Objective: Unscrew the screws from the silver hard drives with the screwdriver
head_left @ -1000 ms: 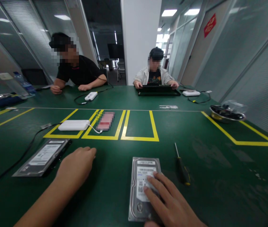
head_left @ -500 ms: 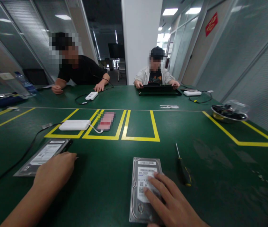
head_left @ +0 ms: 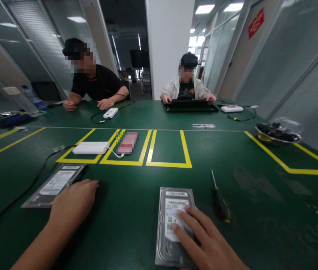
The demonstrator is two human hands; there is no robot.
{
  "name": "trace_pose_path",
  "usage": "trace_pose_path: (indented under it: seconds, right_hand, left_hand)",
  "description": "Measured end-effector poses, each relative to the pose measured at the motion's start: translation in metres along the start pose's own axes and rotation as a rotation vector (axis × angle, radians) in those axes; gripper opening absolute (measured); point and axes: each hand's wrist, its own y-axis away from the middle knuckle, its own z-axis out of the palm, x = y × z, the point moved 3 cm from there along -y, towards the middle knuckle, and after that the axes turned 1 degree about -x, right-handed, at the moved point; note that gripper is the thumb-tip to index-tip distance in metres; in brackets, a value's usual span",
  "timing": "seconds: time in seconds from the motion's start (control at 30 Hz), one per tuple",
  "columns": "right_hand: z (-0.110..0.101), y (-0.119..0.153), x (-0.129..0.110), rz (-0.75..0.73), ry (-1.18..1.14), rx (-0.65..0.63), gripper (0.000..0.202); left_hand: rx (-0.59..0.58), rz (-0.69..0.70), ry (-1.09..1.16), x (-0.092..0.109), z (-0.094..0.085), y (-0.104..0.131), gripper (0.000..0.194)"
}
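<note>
A silver hard drive (head_left: 169, 234) with a white label lies flat on the green table in front of me. My right hand (head_left: 205, 240) rests on its right side, fingers spread over the label. On the left, a second hard drive (head_left: 56, 182) lies slanted, in what looks like a clear bag. Just to the right of that drive is my left hand (head_left: 76, 198), back up, with its fingers curled down. Whatever is under those fingers is hidden. To the right of my right hand lies a screwdriver (head_left: 221, 204) with a black and yellow handle.
Yellow tape (head_left: 168, 164) marks rectangles on the table. A white power bank (head_left: 90, 147) is cabled to a pixelated phone (head_left: 127, 143). A black cable (head_left: 21, 198) runs along the left. At right stands a metal bowl (head_left: 278, 139) of dark parts. Two people sit opposite.
My left hand has shifted slightly right, away from the left hard drive. My right hand stays on its drive. Opposite, the left person's hand has drawn back from a white device. The view shifted slightly.
</note>
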Motion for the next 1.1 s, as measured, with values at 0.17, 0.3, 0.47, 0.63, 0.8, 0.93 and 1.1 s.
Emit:
trace_pose_path:
  seconds: [0.17, 0.3, 0.47, 0.63, 0.8, 0.93, 1.1]
  right_hand:
    - [-0.001, 0.001, 0.001, 0.001, -0.027, -0.026, 0.069]
    - [-0.001, 0.002, 0.000, 0.008, -0.028, -0.025, 0.070]
    - [-0.002, 0.001, 0.000, 0.002, -0.012, -0.013, 0.067]
    - [-0.003, 0.001, 0.001, 0.001, -0.022, -0.001, 0.066]
    - [-0.001, 0.002, -0.001, -0.001, -0.021, -0.018, 0.068]
    - [0.001, 0.003, -0.002, -0.003, -0.017, -0.016, 0.067]
    - [0.001, 0.003, -0.001, -0.007, -0.019, -0.029, 0.069]
  left_hand:
    - [0.029, 0.015, -0.018, 0.001, 0.002, 0.002, 0.044]
    - [0.038, 0.011, -0.043, 0.005, 0.000, 0.004, 0.046]
    - [0.027, 0.039, -0.046, 0.009, 0.000, 0.004, 0.045]
    - [0.020, 0.045, -0.091, 0.014, -0.002, 0.006, 0.043]
    - [0.007, 0.031, -0.092, 0.019, -0.003, 0.009, 0.046]
    - [0.005, 0.029, -0.081, 0.018, -0.001, 0.011, 0.047]
    - [-0.011, 0.028, -0.062, 0.016, 0.005, 0.015, 0.049]
